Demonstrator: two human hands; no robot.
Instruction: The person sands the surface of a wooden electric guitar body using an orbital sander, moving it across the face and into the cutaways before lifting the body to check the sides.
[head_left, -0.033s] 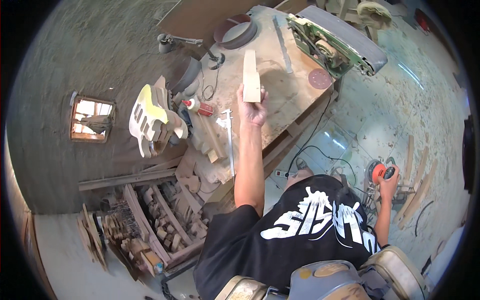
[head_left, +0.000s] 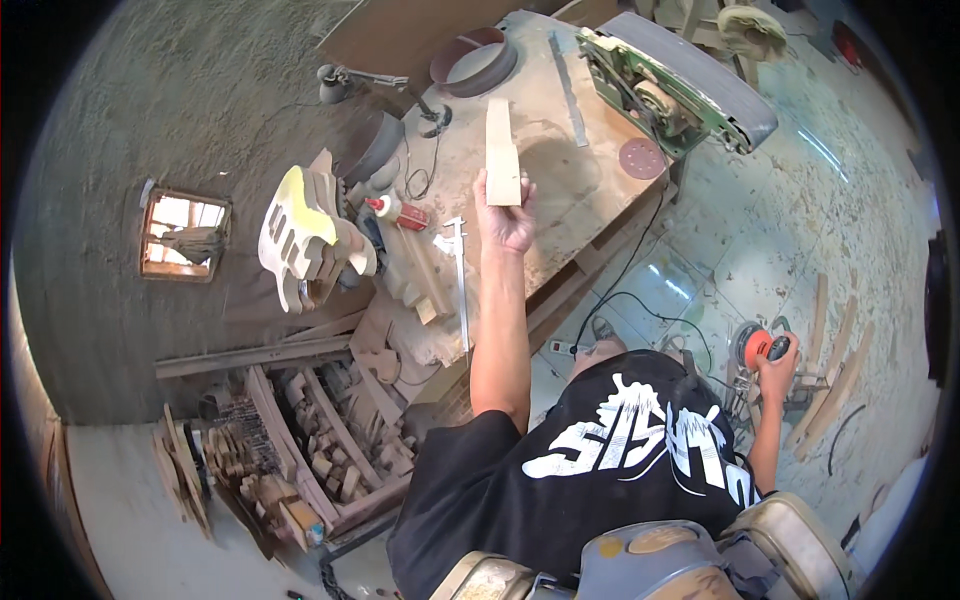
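Observation:
My left hand [head_left: 508, 215] is closed round the lower end of a pale wooden piece [head_left: 502, 155], held up over the workbench [head_left: 560, 205]. The piece is long and stepped, with its narrower end pointing away from me. Low at my right side, my right hand [head_left: 777, 365] grips an orange and black sander [head_left: 757, 346] by its body, out over the floor. A round reddish sanding disc [head_left: 640, 158] lies on the bench's right edge. Beside my left forearm rests a metal caliper [head_left: 461, 280].
A belt sander [head_left: 675, 85] stands at the bench's far right. Left of the bench are a red glue bottle [head_left: 398, 211], a desk lamp [head_left: 345, 82] and stacked wooden templates [head_left: 300, 235]. A rack [head_left: 345, 510] of wood offcuts sits lower left; curved strips [head_left: 840, 385] stand at right.

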